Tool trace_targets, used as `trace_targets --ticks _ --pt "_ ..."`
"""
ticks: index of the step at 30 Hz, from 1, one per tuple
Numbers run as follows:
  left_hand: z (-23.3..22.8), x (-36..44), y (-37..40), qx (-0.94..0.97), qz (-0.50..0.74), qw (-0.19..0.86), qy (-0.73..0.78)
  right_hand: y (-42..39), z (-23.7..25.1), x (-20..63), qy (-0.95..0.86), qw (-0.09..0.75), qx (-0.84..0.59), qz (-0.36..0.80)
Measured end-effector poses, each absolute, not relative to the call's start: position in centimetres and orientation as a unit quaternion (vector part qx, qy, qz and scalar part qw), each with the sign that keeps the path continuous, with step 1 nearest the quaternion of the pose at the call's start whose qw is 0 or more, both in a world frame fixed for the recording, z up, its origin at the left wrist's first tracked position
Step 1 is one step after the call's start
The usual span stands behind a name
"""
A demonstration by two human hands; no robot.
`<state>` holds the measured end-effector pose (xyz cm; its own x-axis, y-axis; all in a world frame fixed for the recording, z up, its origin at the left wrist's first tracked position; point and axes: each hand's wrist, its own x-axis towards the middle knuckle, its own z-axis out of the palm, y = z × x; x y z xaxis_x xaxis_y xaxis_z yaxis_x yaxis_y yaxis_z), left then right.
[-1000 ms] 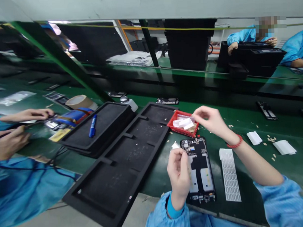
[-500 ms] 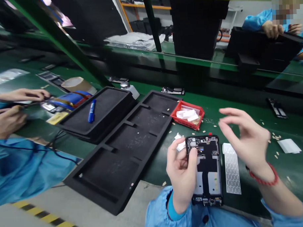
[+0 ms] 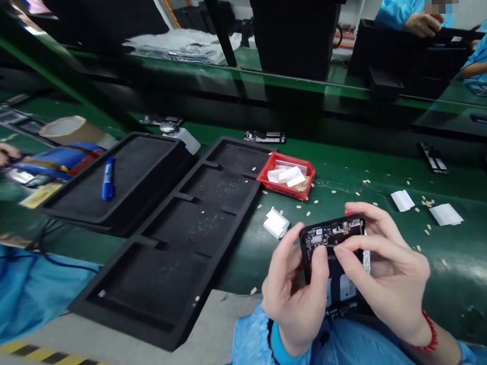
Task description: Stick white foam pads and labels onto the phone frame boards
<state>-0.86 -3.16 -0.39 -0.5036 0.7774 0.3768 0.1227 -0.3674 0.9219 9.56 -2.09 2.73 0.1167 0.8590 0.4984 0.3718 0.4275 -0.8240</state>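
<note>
An opened phone [image 3: 333,233], its back off and circuit board showing, is tilted up near my lap. My left hand [image 3: 295,290] is closed round its left side, with the thumb on the board. My right hand [image 3: 392,276] is at the right side, thumb and index finger pressed together over the board's lower edge and another finger behind the phone's top right corner. Any small part between those fingertips is hidden. Part of a white label sheet [image 3: 366,260] shows behind the phone. A folded white paper [image 3: 276,223] lies beyond my left hand.
Left of me are a long black compartment tray [image 3: 186,269] and stacked black trays with a blue marker [image 3: 107,179]. A red bin [image 3: 286,189] holds white papers. Small beige scraps and several phone assemblies [image 3: 433,157] lie on the green bench. A co-worker's hand [image 3: 3,153] is far left.
My right hand has come down from the air onto the phone. The phone has tilted upward in my left hand. The view has shifted right, and the label sheet is now mostly covered.
</note>
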Motion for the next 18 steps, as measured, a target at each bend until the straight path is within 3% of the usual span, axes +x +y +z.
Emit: trace_targets --ticks 10,18 --pt "0.28 -0.02 -3.47 0.425 0.712 0.152 0.537 -2.52 2.8 8.75 -0.59 0.61 -0.481 0.223" --pt "0.22 0.11 -3.39 0.424 0.719 0.146 0.531 -2.57 2.91 8.64 -0.584 0.617 -0.481 0.214"
